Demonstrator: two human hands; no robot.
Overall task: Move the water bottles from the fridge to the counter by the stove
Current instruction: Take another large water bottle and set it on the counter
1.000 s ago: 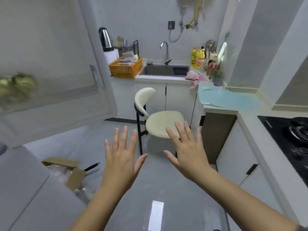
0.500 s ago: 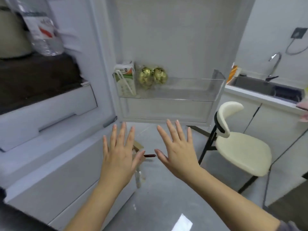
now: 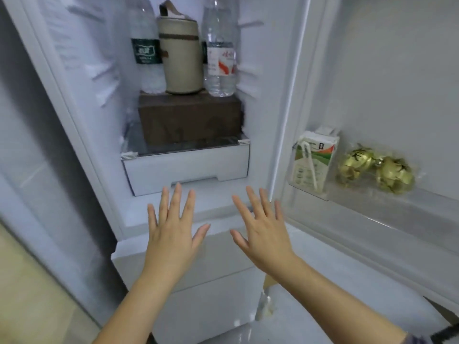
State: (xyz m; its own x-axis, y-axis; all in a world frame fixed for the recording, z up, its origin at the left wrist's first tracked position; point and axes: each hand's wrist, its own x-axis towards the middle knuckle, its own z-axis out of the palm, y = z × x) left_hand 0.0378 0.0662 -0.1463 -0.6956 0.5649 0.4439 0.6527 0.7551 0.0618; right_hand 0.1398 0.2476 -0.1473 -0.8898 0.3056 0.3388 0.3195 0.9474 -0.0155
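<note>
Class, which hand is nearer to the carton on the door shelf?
Right. The right hand hovers just below and left of the carton; the left hand is farther left.

Your left grip (image 3: 171,234) is a bare hand, slim, with long fingers (image 3: 175,202) and short, rounded nails. Your right grip (image 3: 265,238) is of the same build, bare too, with its nails cut just as short. The left forearm (image 3: 139,294) is uncovered as far as the bottom edge of the view. On the right forearm (image 3: 347,301) a narrow strip of sleeve (image 3: 419,340) shows at the bottom right corner. It is a greyish-mauve fabric, but too blurred, and too little of it is in view, to tell its weave or cut.
</note>
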